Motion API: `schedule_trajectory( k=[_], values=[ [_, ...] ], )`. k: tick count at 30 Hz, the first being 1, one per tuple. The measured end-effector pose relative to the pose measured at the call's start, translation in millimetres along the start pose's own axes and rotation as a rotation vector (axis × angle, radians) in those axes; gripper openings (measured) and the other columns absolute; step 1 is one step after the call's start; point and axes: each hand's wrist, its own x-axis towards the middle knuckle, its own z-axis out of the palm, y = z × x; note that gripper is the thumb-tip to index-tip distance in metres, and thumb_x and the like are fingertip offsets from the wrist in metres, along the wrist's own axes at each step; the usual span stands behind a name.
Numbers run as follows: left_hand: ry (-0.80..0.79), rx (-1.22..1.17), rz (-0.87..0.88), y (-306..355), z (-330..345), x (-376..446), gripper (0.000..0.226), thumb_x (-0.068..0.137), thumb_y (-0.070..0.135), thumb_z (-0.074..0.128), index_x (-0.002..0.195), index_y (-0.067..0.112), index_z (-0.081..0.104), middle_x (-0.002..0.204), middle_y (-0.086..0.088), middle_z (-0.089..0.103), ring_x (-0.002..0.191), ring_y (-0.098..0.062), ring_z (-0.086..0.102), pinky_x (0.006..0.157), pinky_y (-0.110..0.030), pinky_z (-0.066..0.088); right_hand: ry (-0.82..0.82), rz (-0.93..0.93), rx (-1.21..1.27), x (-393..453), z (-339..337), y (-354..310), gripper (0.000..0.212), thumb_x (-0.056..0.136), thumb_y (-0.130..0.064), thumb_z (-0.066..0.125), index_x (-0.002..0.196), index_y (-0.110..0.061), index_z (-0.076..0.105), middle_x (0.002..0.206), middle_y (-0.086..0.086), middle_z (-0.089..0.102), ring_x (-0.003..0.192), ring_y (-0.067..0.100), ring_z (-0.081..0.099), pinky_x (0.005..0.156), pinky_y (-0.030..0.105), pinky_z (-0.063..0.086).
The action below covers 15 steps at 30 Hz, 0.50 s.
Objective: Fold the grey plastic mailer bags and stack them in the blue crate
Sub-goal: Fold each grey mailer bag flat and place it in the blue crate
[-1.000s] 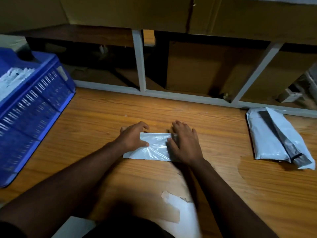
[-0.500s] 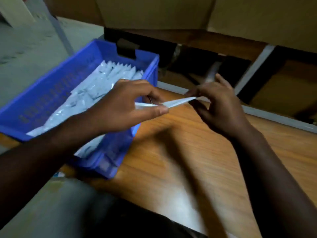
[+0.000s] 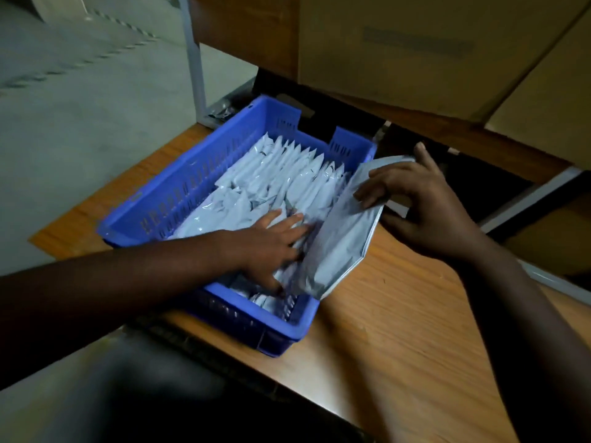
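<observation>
A blue crate (image 3: 179, 199) stands on the wooden table's left part, filled with rows of several folded grey mailer bags (image 3: 287, 177) set on edge. My right hand (image 3: 422, 203) grips one folded grey mailer bag (image 3: 342, 244) by its upper edge; the bag stands tilted along the crate's right wall, its lower end inside the crate. My left hand (image 3: 271, 244) lies flat inside the crate with fingers spread, pressing the stacked bags leftward, right beside the held bag.
The wooden table (image 3: 399, 330) stretches to the right of the crate. Cardboard boxes (image 3: 415, 52) sit on a shelf above the back, held by a white metal frame (image 3: 193, 55). A grey floor lies to the left. A dark blurred shape fills the bottom.
The folded bag went from flat on the table, up between both hands, over to the crate. My left hand let go and now presses the stack; my right hand lowers the bag in.
</observation>
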Motion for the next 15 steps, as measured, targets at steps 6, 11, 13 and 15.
schedule_trajectory(
  k=[6, 11, 13, 15],
  values=[
    [0.021, 0.130, -0.019, -29, 12, 3, 0.114, 0.070, 0.096, 0.048, 0.162, 0.034, 0.024, 0.170, -0.018, -0.011, 0.155, -0.034, -0.023, 0.120, -0.061, -0.017, -0.267, -0.063, -0.119, 33, 37, -23, 0.030, 0.074, -0.016, 0.062, 0.095, -0.032, 0.074, 0.098, -0.017, 0.073, 0.108, 0.012, 0.066, 0.125, 0.062, 0.010],
    [-0.035, 0.086, -0.057, -38, 18, 0, 0.118, 0.070, 0.095, 0.050, 0.164, 0.035, 0.013, 0.168, -0.017, -0.023, 0.153, -0.033, -0.028, 0.120, -0.060, -0.020, -0.571, -0.033, -0.305, 51, 74, -28, 0.024, 0.081, -0.021, 0.061, 0.098, -0.034, 0.072, 0.094, -0.011, 0.073, 0.108, 0.013, 0.064, 0.127, 0.054, 0.005],
    [-0.026, 0.038, -0.054, -38, 20, 0, 0.116, 0.070, 0.093, 0.052, 0.164, 0.035, 0.014, 0.168, -0.015, -0.025, 0.153, -0.032, -0.028, 0.120, -0.058, -0.022, -0.597, -0.038, -0.381, 58, 83, -29, 0.025, 0.081, -0.020, 0.061, 0.098, -0.036, 0.071, 0.093, -0.008, 0.072, 0.108, 0.015, 0.063, 0.126, 0.053, 0.009],
    [-0.023, -0.006, -0.050, -39, 23, 1, 0.116, 0.071, 0.093, 0.053, 0.164, 0.036, 0.012, 0.168, -0.014, -0.026, 0.153, -0.030, -0.031, 0.119, -0.057, -0.023, -0.627, -0.028, -0.455, 63, 91, -30, 0.027, 0.081, -0.019, 0.062, 0.098, -0.037, 0.072, 0.094, -0.006, 0.073, 0.109, 0.018, 0.063, 0.125, 0.048, 0.016]
  ],
)
